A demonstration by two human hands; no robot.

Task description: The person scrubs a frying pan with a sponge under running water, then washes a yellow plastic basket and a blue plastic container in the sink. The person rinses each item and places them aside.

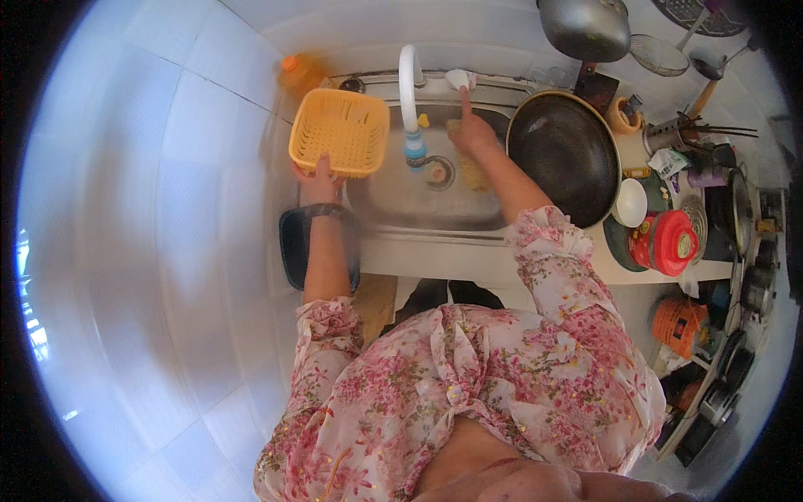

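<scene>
My left hand [319,183] grips the near rim of a yellow plastic basket [339,132], held over the left edge of a steel sink [401,204]. Over the right part of the sink is my right hand [475,133], its index finger stretched towards a small white object [458,80] on the back ledge. A yellowish sponge or cloth, partly hidden, lies below that hand. Between my hands stands a white faucet [408,85] with a blue nozzle [414,147], above the drain [437,176].
A large dark wok [561,160] leans at the sink's right, beside a white bowl [630,202] and a red-lidded container [674,243]. An orange-capped bottle [302,72] stands at back left. A dark bin [293,241] is below my left forearm. A pot [584,28] hangs on the wall.
</scene>
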